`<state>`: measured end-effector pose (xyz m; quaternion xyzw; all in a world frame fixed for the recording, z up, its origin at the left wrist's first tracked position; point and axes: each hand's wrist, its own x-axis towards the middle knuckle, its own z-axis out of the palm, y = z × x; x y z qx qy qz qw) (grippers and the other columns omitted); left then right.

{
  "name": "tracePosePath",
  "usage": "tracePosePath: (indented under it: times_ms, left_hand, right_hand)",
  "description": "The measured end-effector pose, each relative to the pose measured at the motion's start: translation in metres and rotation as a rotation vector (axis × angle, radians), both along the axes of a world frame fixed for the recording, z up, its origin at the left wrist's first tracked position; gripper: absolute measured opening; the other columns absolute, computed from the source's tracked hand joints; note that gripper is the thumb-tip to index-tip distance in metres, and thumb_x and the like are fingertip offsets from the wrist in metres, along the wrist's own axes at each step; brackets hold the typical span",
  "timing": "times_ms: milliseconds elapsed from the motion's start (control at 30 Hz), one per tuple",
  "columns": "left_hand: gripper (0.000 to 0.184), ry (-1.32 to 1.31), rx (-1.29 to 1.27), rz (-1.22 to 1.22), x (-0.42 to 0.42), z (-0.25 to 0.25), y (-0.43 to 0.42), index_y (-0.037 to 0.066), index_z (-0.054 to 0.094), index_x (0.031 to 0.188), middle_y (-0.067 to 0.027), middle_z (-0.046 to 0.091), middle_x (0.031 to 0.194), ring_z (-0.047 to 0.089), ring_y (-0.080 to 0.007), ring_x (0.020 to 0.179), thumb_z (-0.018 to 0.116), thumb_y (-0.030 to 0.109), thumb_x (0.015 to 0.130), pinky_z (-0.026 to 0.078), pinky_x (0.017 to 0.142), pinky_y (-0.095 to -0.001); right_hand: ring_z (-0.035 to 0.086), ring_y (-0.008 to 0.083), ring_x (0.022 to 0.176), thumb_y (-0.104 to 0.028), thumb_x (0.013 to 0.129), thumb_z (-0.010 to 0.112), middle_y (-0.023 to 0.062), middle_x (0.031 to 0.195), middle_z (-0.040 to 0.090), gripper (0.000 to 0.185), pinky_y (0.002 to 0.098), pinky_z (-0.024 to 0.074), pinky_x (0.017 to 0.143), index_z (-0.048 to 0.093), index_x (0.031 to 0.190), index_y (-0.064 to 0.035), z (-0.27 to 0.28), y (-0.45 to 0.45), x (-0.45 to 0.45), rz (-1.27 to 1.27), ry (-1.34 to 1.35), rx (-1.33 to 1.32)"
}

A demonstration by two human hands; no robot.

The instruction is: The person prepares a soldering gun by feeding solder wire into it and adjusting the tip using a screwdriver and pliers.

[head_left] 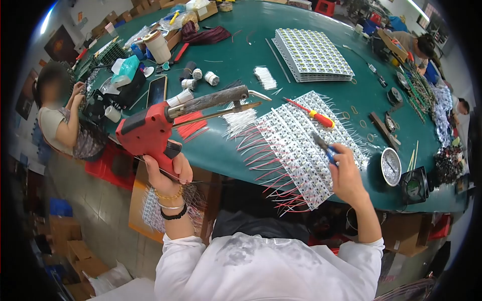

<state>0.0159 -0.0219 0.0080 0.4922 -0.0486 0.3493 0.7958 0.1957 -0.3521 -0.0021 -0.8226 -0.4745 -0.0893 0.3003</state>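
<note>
Red soldering gun (pixel 145 129), one: gripped in the left hand (pixel 169 171), tip pointing right. Wrist bands (pixel 174 213) on that arm, three. Blue-handled pliers (pixel 320 142), one: held in the right hand (pixel 347 176), nose over the wired panel; contact cannot be made out from above. Wired panel (pixel 303 155), one: at the near edge of the green table (pixel 241 60). Red-and-yellow screwdriver (pixel 321 119), one: lying on it. Panel stack (pixel 314 52), one: beyond. Bowl (pixel 399 170), one: to the right. Phone (pixel 157 91), one: left, behind the gun.
</note>
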Motion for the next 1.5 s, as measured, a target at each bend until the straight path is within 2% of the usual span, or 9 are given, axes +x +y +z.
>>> tracePosePath:
  times_ms: [167,267,333,567,767,933,1000,1167,1500]
  left_hand:
    - [0.068,0.019,0.068,0.011,0.006,0.003,-0.013,-0.006,0.042,0.098,-0.0033,0.040,0.053,0.037,-0.0133,0.032,0.031,0.060,0.086,0.033,0.028,-0.0256]
    - [0.066,0.030,0.011,0.081,0.009,0.004,-0.026,-0.009,0.044,0.096,-0.0061,0.044,0.053,0.042,-0.0140,0.034,0.040,0.056,0.086,0.038,0.032,-0.0259]
    - [0.063,0.029,0.099,0.106,0.008,0.003,-0.028,-0.009,0.043,0.095,-0.0073,0.045,0.054,0.043,-0.0148,0.035,0.043,0.053,0.086,0.039,0.032,-0.0261]
    - [0.062,0.082,0.122,0.091,-0.005,0.006,-0.021,-0.009,0.043,0.095,-0.0064,0.045,0.054,0.042,-0.0144,0.035,0.045,0.052,0.086,0.039,0.033,-0.0262]
    - [0.062,0.111,-0.144,0.044,0.005,0.005,-0.017,-0.004,0.046,0.090,-0.0049,0.044,0.052,0.040,-0.0129,0.033,0.036,0.057,0.087,0.036,0.031,-0.0252]
    - [0.060,0.061,-0.186,-0.286,0.028,0.001,-0.018,0.000,0.046,0.080,-0.0029,0.041,0.050,0.038,-0.0131,0.031,0.031,0.058,0.088,0.034,0.028,-0.0258]
    - [0.063,0.051,-0.224,-0.320,0.034,0.004,-0.029,-0.002,0.048,0.085,-0.0021,0.039,0.049,0.038,-0.0130,0.030,0.031,0.058,0.088,0.033,0.027,-0.0261]
    - [0.055,0.089,-0.333,-0.278,0.041,0.010,-0.042,-0.003,0.042,0.091,-0.0015,0.035,0.050,0.032,-0.0104,0.027,0.035,0.051,0.090,0.031,0.024,-0.0241]
    - [0.053,0.092,-0.369,-0.379,0.043,-0.001,-0.041,-0.002,0.045,0.096,-0.0024,0.036,0.051,0.031,-0.0104,0.026,0.036,0.050,0.090,0.031,0.023,-0.0239]
  right_hand:
    - [0.053,0.0363,0.087,0.000,0.079,0.056,0.0227,0.107,0.050,0.016,0.0371,0.0433,0.076,0.043,0.087,0.0025,0.045,0.006,-0.013,0.057,-0.013,0.174]
    - [0.053,0.0344,0.085,-0.002,0.080,0.056,0.0225,0.105,0.050,0.012,0.0348,0.0433,0.075,0.045,0.083,0.0032,0.049,0.020,-0.021,0.045,0.138,0.221]
    - [0.053,0.0341,0.087,-0.004,0.081,0.057,0.0226,0.105,0.050,0.013,0.0341,0.0429,0.075,0.046,0.081,0.0038,0.051,0.027,-0.021,0.057,0.180,0.224]
    - [0.052,0.0331,0.085,-0.006,0.078,0.062,0.0218,0.104,0.051,0.018,0.0364,0.0430,0.073,0.045,0.076,0.0025,0.087,0.026,-0.009,0.124,-0.023,0.203]
    - [0.051,0.0322,0.084,-0.014,0.071,0.071,0.0195,0.104,0.052,0.031,0.0363,0.0429,0.070,0.044,0.071,0.0008,0.090,0.024,0.000,0.092,-0.217,0.225]
    - [0.051,0.0333,0.090,-0.013,0.069,0.072,0.0182,0.107,0.051,0.029,0.0393,0.0420,0.074,0.046,0.074,0.0004,0.069,0.033,0.016,0.037,-0.395,0.210]
    - [0.049,0.0343,0.094,-0.013,0.068,0.072,0.0179,0.110,0.049,0.029,0.0418,0.0411,0.076,0.047,0.075,-0.0004,0.068,0.035,0.021,0.019,-0.537,0.205]
    - [0.047,0.0352,0.100,-0.019,0.068,0.072,0.0181,0.113,0.048,0.031,0.0469,0.0394,0.082,0.048,0.074,-0.0015,0.073,0.040,0.021,0.011,-0.656,0.231]
    - [0.046,0.0357,0.104,-0.021,0.068,0.072,0.0180,0.116,0.047,0.032,0.0474,0.0393,0.084,0.046,0.071,-0.0027,0.069,0.047,0.026,0.037,-0.674,0.274]
